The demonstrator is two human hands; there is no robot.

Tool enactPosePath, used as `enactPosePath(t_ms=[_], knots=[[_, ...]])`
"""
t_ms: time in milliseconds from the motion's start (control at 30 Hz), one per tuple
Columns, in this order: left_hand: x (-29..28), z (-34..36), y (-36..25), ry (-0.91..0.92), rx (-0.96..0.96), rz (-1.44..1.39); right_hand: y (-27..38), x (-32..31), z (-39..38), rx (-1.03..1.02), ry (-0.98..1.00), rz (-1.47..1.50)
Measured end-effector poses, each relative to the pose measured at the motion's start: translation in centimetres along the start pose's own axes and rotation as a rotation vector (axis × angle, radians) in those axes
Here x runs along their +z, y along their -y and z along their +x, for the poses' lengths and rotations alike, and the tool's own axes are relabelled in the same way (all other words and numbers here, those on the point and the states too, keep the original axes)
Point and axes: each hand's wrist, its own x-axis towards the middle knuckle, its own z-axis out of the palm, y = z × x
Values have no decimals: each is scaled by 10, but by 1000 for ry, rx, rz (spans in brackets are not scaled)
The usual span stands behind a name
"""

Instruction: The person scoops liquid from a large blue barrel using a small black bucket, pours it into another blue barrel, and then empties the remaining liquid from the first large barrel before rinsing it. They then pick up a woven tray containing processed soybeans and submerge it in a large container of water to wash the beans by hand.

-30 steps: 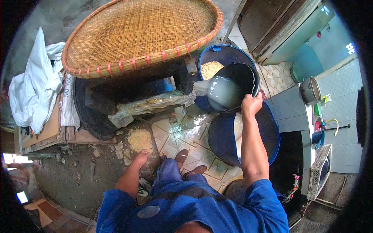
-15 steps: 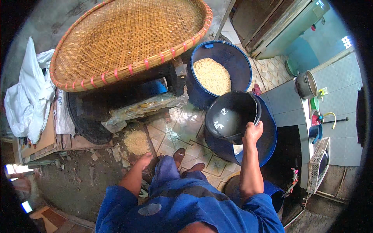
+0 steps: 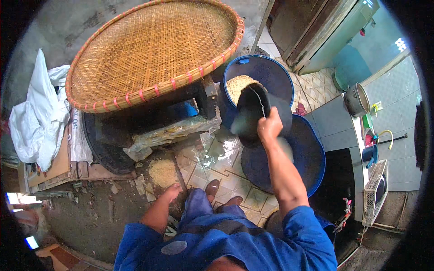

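My right hand is closed on the rim of a black bucket. The bucket is tipped steeply, and its lower part is smeared by motion. It overlaps the near side of a blue drum partly filled with pale grain-like material. Below and to the right stands a second wide blue drum, its inside partly hidden by my forearm. My left hand hangs loosely beside my left knee, nothing visible in it. Just beyond it, a pale heap of grains lies on the floor.
A large round woven bamboo tray rests on a dark stand at the far left. White sacks lie left of it. Wet patterned tiles cover the floor. On the right, a tiled counter carries a metal pot and a blue dipper.
My right hand has swung the black bucket forward and left, from above the nearer drum toward the grain drum, tipping it steeply. The whitish liquid seen inside it is now hidden. My left hand stays low.
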Motion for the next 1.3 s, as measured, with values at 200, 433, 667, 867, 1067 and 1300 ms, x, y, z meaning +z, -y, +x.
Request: enactPosePath(t_ms=[200, 433, 667, 867, 1067, 1300], knots=[[-15, -23, -2, -19, 35, -3, 52, 34, 49, -360, -6, -26], [-8, 12, 3, 20, 163, 153, 49, 0, 69, -584, -196, -63], [83, 37, -78, 142, 360, 280, -44, -87, 37, -422, -296, -54], [161, 45, -162, 175, 539, 438, -173, -148, -28, 106, -279, 16], [273, 49, -271, 29, 531, 391, -302, -179, -72, 507, -249, 4], [379, 97, -350, -373, 413, 362, -433, -115, -92, 677, -138, -80]])
